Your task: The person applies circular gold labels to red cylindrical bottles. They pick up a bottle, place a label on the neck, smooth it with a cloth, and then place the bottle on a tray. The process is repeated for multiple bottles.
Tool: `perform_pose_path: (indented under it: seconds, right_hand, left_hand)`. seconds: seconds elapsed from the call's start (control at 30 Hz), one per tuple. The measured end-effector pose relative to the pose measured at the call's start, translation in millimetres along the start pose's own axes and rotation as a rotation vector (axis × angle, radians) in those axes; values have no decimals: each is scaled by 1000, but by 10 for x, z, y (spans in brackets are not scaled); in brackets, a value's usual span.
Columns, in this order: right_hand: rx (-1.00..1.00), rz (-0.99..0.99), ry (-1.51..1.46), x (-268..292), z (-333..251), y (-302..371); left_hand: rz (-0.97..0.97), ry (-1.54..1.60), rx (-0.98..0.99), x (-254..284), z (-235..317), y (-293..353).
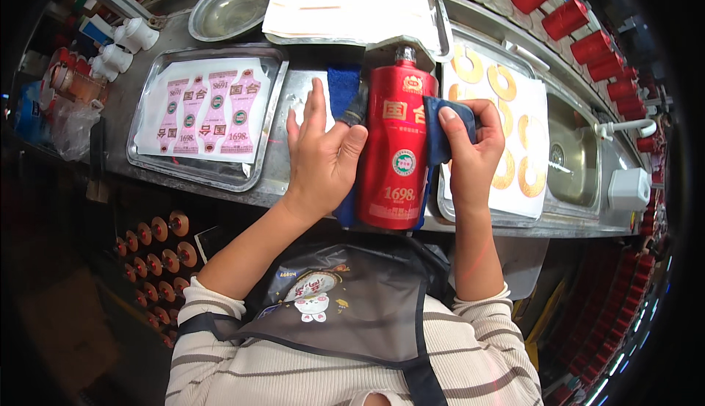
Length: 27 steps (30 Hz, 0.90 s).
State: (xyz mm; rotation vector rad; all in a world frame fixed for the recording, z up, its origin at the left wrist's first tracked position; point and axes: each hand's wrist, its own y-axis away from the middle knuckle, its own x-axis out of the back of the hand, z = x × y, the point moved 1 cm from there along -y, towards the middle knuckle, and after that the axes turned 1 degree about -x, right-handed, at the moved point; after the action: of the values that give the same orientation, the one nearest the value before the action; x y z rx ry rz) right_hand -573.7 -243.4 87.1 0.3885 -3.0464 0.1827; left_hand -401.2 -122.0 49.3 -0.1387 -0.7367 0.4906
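Steel counter [176,35], dim workroom bkgd. Rows of red containers [565,20] line the far R of the grip; round tan ends [159,229] stack below, far L. Bottle [396,163] sits front & ctr btwn the hands, just L of the grip, hiding part of a blue cloth [341,86] behind it.

Grip: R hand [474,145] pinches a rag [438,149], thumb on top, rag pressed to the bottle's R edge. L hand [319,156] has fingers straight up, thumb apart, next to the bottle's L side; dark fabric [356,108] shows there, can't tell if it's held.

Crowding the grip: R tray [507,218] just to its R, w/ paper [514,204] & gold rings [530,191]; sink [576,185], tap [635,128] & white box [629,188] further R. Beyond it, back tray [444,31] w/ white sheets [349,13], bowl [231,5] to their L. L tray [220,173] past the L hand, holding pink labels [218,108].

Materials: bottle glossy red, gold print, waisted body, narrow clear-looking neck. Rag soft, folded, dark blue. Labels flat, curvy-sided. Trays shiny metal, rounded corners; bowl round, metal. Apron [374,288] sheer grey, sleeves [209,303] ribbed knit, striped.
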Motion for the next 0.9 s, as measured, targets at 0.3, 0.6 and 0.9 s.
perform_pose_path:
  seconds: [0.3,0.6,0.9]
  right_hand:
    - [281,-82,206,-132,-368,-110]
    - [730,-169,688,-304,-462,117]
    - [631,7,617,-268,-542,4]
  left_hand:
    - [-218,302,-6,194,30,219]
    - [-177,163,-193,-40,125,443]
    - [19,197,-224,21,279,408]
